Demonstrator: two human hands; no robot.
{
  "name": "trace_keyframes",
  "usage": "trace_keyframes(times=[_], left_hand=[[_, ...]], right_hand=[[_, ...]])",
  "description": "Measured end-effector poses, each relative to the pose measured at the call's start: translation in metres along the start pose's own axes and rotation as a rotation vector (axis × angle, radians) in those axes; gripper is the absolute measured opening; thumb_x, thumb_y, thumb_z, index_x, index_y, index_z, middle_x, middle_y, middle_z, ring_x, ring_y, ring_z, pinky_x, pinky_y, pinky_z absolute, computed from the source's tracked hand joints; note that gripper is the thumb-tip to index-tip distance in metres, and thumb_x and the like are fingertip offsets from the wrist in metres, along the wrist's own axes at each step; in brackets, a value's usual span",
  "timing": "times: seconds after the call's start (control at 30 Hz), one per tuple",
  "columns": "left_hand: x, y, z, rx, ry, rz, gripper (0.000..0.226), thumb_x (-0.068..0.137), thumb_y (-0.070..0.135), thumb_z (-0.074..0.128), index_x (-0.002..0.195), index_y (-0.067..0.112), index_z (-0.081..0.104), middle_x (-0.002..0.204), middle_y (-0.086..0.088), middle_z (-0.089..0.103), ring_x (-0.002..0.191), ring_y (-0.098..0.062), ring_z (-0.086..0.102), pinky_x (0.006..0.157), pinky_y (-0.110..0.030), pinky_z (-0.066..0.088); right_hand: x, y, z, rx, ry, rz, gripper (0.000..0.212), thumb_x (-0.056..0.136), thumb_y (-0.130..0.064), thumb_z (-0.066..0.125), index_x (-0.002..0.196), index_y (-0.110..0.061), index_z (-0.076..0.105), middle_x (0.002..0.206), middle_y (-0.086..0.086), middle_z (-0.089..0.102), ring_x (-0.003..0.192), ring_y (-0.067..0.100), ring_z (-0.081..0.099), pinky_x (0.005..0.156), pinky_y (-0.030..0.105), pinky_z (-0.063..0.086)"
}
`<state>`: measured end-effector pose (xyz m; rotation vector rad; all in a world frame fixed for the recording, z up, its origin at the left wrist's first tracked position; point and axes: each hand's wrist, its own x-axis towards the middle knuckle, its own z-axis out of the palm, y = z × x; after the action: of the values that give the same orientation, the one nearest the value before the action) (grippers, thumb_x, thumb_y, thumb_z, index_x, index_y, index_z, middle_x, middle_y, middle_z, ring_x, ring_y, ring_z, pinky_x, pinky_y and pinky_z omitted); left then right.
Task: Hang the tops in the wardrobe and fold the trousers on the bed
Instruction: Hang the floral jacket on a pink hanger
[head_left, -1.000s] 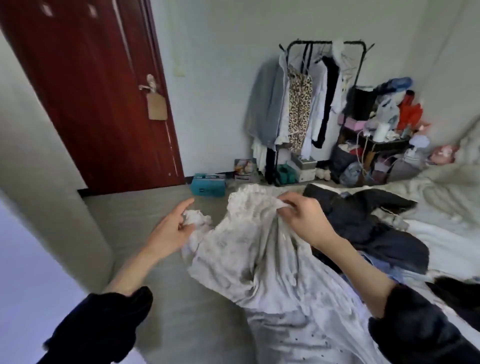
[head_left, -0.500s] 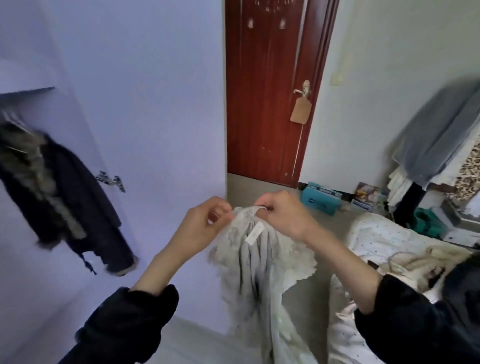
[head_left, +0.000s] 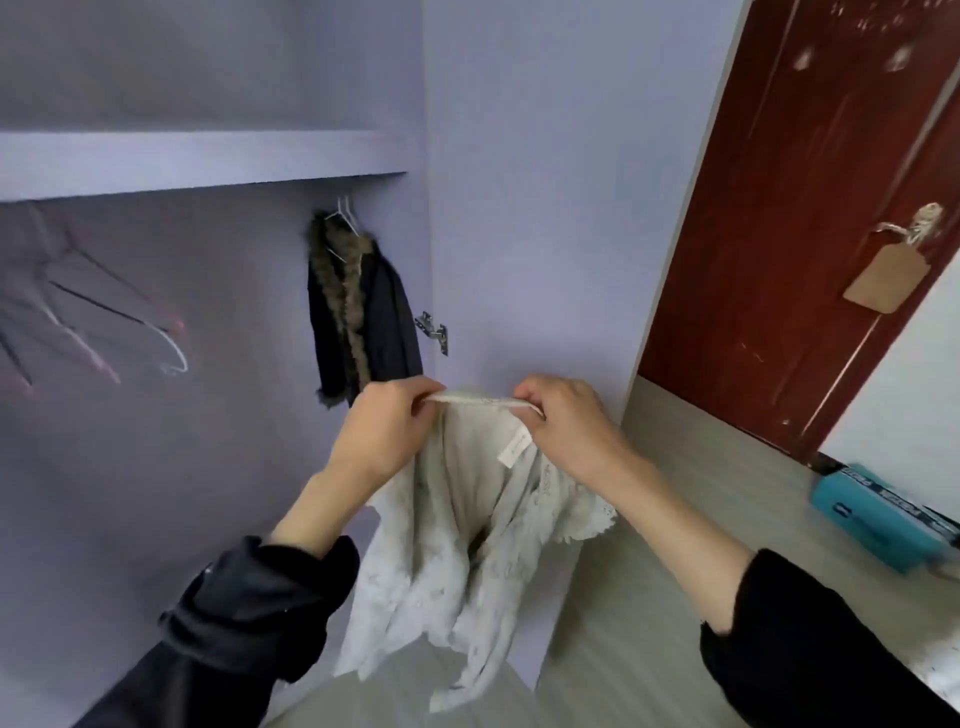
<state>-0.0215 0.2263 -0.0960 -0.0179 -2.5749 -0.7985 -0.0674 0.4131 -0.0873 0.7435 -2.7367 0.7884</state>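
Observation:
I hold a white lace top (head_left: 467, 551) up by its neckline in front of the open wardrobe (head_left: 208, 161). My left hand (head_left: 384, 431) pinches the left end of the neckline and my right hand (head_left: 566, 421) pinches the right end, with the label hanging between them. The rest of the top hangs down loosely. Inside the wardrobe, several empty hangers (head_left: 104, 322) hang at the left, blurred. A black coat with a fur collar (head_left: 358, 312) hangs on a hanger at the wardrobe's right side.
The open wardrobe door (head_left: 545, 208) stands just behind the top. A dark red room door (head_left: 805, 234) with a tag on its handle is at the right. A teal box (head_left: 878, 514) lies on the floor at the right.
The view has swung from the bed to the wardrobe. The top came up off the bed, and both hands now stretch its neckline wider apart.

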Motion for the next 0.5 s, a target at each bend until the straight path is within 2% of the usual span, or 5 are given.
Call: trace_keyframes(times=[0.07, 0.2, 0.3, 0.4, 0.5], left_hand=[[0.005, 0.001, -0.023, 0.000, 0.035, 0.002, 0.024, 0.090, 0.010, 0.050, 0.099, 0.017, 0.072, 0.084, 0.003, 0.071, 0.074, -0.016, 0.060, 0.071, -0.024, 0.048], [0.005, -0.004, -0.053, -0.038, 0.050, -0.023, 0.024, 0.090, 0.008, 0.051, 0.093, 0.017, 0.073, 0.082, 0.014, 0.067, 0.072, 0.002, 0.058, 0.068, -0.001, 0.037], [0.000, -0.030, -0.072, -0.090, 0.014, -0.140, 0.019, 0.090, 0.011, 0.056, 0.088, 0.019, 0.072, 0.080, 0.013, 0.066, 0.073, 0.003, 0.058, 0.068, -0.005, 0.040], [-0.007, -0.075, -0.092, -0.136, -0.182, -0.300, 0.006, 0.088, 0.018, 0.065, 0.083, 0.016, 0.069, 0.076, 0.002, 0.063, 0.070, -0.010, 0.055, 0.064, -0.015, 0.041], [-0.015, -0.118, -0.089, 0.026, -0.357, -0.403, 0.025, 0.084, 0.025, 0.070, 0.085, 0.000, 0.064, 0.072, -0.005, 0.053, 0.066, -0.015, 0.045, 0.061, -0.022, 0.035]], right_hand=[[0.007, -0.006, 0.015, -0.078, -0.019, -0.058, 0.017, 0.094, -0.017, 0.051, 0.108, -0.013, 0.059, 0.110, 0.007, 0.062, 0.101, 0.031, 0.057, 0.080, 0.034, 0.045], [0.026, -0.020, 0.042, -0.158, -0.022, -0.064, 0.028, 0.090, -0.010, 0.046, 0.117, -0.012, 0.055, 0.118, 0.008, 0.052, 0.107, 0.032, 0.054, 0.075, 0.033, 0.041], [0.042, -0.028, 0.055, -0.204, -0.069, -0.074, 0.033, 0.088, -0.009, 0.046, 0.119, -0.016, 0.056, 0.116, 0.005, 0.053, 0.108, 0.029, 0.053, 0.072, 0.031, 0.038], [0.064, -0.048, 0.060, -0.164, -0.004, -0.163, 0.027, 0.085, -0.010, 0.050, 0.108, -0.019, 0.061, 0.109, 0.001, 0.056, 0.104, 0.025, 0.054, 0.067, 0.027, 0.030], [0.086, -0.077, 0.064, -0.151, 0.026, -0.275, 0.023, 0.082, -0.008, 0.052, 0.101, -0.017, 0.061, 0.105, -0.001, 0.053, 0.103, 0.020, 0.049, 0.067, 0.027, 0.030]])
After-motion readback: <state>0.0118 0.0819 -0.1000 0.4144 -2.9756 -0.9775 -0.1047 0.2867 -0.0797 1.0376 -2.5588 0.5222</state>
